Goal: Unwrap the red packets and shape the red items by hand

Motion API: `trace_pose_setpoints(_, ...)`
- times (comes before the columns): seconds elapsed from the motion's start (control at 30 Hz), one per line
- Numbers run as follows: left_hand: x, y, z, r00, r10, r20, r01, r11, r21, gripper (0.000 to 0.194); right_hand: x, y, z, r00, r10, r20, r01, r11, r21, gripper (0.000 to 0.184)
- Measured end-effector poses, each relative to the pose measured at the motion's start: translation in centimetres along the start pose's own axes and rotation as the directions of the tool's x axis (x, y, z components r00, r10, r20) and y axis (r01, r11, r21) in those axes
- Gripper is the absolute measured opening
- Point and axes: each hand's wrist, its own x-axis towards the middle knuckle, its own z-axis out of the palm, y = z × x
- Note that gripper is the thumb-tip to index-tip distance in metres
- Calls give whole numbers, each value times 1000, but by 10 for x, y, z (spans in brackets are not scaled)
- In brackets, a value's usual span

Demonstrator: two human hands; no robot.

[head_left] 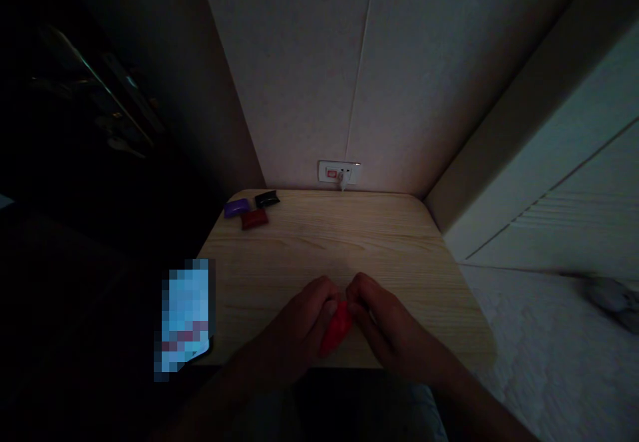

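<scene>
A bright red packet is held at the near edge of the wooden surface, its upper end pinched by the curled fingers of the left hand and the right hand. A purple packet, a black packet and a dark red packet are grouped near the far left corner.

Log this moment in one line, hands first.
left hand: pinching red item; right hand: pinching same item; far-left corner of table: purple packet, black packet, dark red packet
</scene>
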Motion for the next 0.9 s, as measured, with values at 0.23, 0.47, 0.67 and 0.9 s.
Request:
trace_pose_setpoints(0.23,2,-6,0,1000,8,-30,-9,1000,-28,27,3,2,-4,999,33,-12,-34,999,-2,15)
trace_pose_setpoints(0.47,3,-5,-4,999,31,-34,-30,999,13,26,5,7,-4,990,68,-119,-59,995,81,18)
trace_pose_setpoints(0.67,0,-6,-10,994,17,-103,-38,979,-202,31,7,17,-7,966,175,-190,-66,879,472,25)
trace_pose_setpoints(0.9,2,-18,1,980,-50,-193,-2,965,-264,32,10,17,0,948,261,-184,-120,825,552,31)
